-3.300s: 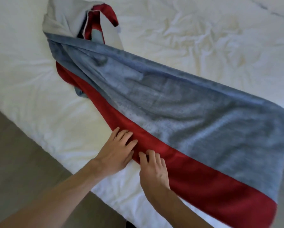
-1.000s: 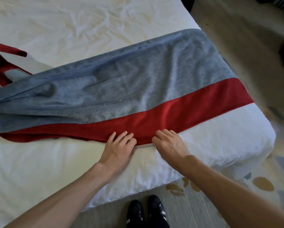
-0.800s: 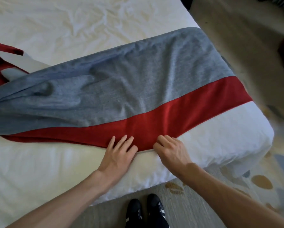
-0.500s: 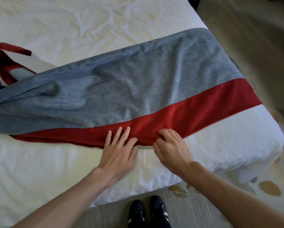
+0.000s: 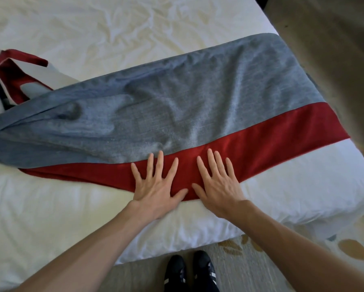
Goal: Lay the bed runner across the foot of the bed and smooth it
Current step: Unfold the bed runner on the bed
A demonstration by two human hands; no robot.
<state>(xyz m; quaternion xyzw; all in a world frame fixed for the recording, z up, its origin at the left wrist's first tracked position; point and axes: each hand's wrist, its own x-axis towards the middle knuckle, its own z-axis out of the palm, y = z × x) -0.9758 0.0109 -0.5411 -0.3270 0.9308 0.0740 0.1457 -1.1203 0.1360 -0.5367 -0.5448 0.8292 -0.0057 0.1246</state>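
The bed runner (image 5: 198, 98) is grey-blue with a red band along its near edge. It lies across the white bed (image 5: 50, 211), flat at the right and reaching the bed's right edge. Its left end (image 5: 14, 81) is bunched and twisted, showing red and pale lining. My left hand (image 5: 158, 184) and my right hand (image 5: 217, 182) rest side by side, palms down and fingers spread, on the red band at its near edge. Neither hand grips the cloth.
The white duvet is wrinkled beyond the runner. The bed's corner (image 5: 354, 199) is at the right, with patterned carpet (image 5: 345, 249) beyond it. My black shoes (image 5: 189, 272) stand on the floor against the near edge of the bed.
Both hands have opened from curled fingers on the runner's near edge to flat, spread palms further up on the red band. The view has shifted right since the earliest frame.
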